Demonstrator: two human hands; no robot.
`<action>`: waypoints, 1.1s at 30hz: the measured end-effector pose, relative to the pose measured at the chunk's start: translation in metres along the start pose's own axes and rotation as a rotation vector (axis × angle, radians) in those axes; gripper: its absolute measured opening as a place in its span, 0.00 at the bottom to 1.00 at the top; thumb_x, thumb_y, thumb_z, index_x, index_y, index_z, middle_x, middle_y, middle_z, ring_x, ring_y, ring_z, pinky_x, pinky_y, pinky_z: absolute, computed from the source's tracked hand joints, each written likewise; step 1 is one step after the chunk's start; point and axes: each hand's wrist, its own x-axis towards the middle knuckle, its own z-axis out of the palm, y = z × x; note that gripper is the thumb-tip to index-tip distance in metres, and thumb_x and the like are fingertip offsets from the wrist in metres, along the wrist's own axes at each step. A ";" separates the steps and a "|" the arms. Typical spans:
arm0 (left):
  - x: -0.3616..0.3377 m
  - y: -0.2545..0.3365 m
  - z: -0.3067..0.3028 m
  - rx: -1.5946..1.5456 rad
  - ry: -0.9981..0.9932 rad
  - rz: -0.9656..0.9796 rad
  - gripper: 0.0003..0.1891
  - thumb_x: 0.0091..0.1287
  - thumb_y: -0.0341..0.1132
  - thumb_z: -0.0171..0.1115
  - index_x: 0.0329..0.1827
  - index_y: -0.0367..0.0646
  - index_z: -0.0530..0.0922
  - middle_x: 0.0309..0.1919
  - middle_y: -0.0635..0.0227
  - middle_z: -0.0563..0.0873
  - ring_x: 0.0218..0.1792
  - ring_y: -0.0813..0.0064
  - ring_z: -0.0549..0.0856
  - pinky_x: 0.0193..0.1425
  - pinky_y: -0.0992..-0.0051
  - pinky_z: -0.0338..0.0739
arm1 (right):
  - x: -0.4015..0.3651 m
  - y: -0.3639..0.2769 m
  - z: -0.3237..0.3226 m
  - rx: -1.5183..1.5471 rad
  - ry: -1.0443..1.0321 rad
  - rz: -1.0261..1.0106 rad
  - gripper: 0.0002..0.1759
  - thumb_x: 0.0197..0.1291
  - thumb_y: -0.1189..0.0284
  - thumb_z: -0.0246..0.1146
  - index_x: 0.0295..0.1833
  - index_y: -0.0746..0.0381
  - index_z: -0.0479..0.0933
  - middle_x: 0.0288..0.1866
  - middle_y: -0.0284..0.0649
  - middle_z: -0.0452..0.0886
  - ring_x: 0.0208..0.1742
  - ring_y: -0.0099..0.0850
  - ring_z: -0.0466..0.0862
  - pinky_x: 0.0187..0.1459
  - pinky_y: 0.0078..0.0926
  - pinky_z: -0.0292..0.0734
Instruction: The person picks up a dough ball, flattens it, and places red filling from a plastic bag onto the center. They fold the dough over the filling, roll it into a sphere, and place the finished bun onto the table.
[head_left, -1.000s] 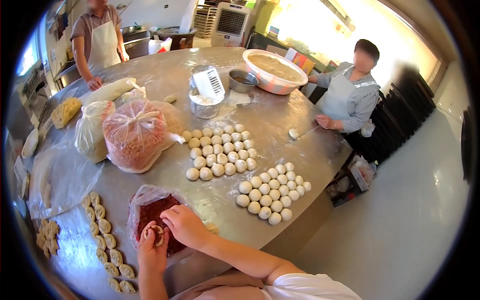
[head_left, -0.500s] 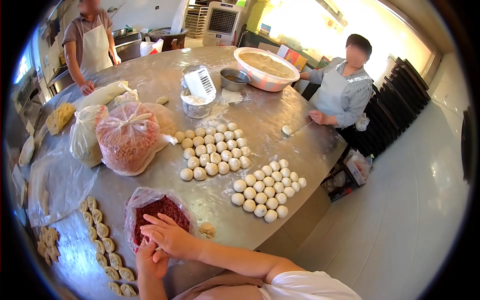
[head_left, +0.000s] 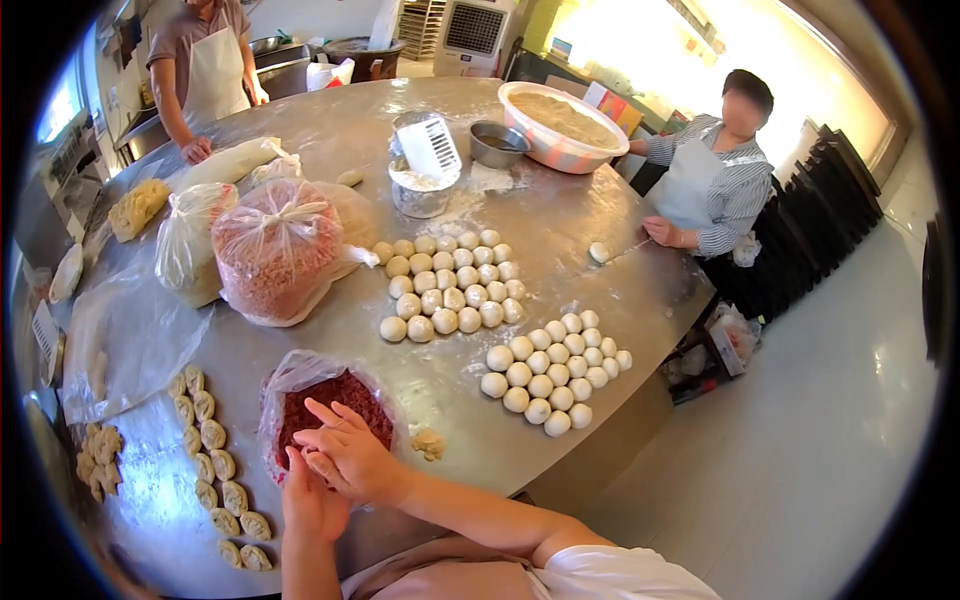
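Note:
My left hand point(head_left: 315, 500) and my right hand point(head_left: 355, 458) meet over the near edge of an open plastic bag of dark red filling point(head_left: 340, 395). The right hand's fingers reach across the left hand's fingertips; whatever lies between them is hidden. Just right of the bag is a small lump of dough point(head_left: 429, 444). Two rows of shaped dough pieces point(head_left: 213, 434) lie to the left of the bag. Round dough balls point(head_left: 453, 298) form one group beyond it, and a second group of balls point(head_left: 540, 385) sits nearer the right edge.
Tied bags of pink filling point(head_left: 280, 250) and pale filling point(head_left: 188, 240) stand at the left. Farther back are a flour container point(head_left: 420, 200), a metal bowl point(head_left: 497, 150) and a large tub point(head_left: 565, 120). One person point(head_left: 700, 190) is at the right, another point(head_left: 215, 75) at the back left.
The view has shifted, so the table's contents appear farther right and mostly higher. My hands remain together over the bag, with the right fingers slightly repositioned.

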 end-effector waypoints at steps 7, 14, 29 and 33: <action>0.010 -0.008 -0.025 0.176 -0.039 0.101 0.22 0.78 0.40 0.40 0.71 0.41 0.64 0.68 0.60 0.70 0.68 0.63 0.71 0.72 0.64 0.68 | -0.001 -0.010 0.000 -0.118 0.044 -0.017 0.18 0.65 0.69 0.59 0.58 0.63 0.74 0.53 0.41 0.81 0.73 0.48 0.67 0.71 0.51 0.56; 0.019 -0.011 -0.011 0.172 0.020 0.110 0.20 0.78 0.35 0.41 0.69 0.38 0.66 0.64 0.58 0.74 0.65 0.64 0.74 0.70 0.66 0.69 | 0.001 -0.002 -0.001 -0.160 0.117 0.001 0.15 0.64 0.72 0.60 0.55 0.62 0.76 0.53 0.42 0.81 0.71 0.48 0.69 0.70 0.54 0.58; 0.007 0.000 -0.008 -0.038 0.047 0.138 0.23 0.79 0.45 0.41 0.68 0.41 0.68 0.64 0.59 0.76 0.65 0.62 0.75 0.70 0.59 0.70 | 0.007 0.010 0.004 0.249 0.150 0.309 0.22 0.72 0.66 0.55 0.64 0.69 0.70 0.67 0.52 0.72 0.75 0.50 0.63 0.73 0.41 0.56; 0.005 0.001 -0.003 -0.047 0.140 0.150 0.22 0.78 0.46 0.44 0.64 0.40 0.71 0.59 0.60 0.80 0.61 0.61 0.79 0.66 0.58 0.74 | 0.004 0.011 0.002 0.049 0.222 0.226 0.25 0.64 0.68 0.65 0.63 0.67 0.70 0.66 0.53 0.72 0.72 0.52 0.67 0.71 0.42 0.61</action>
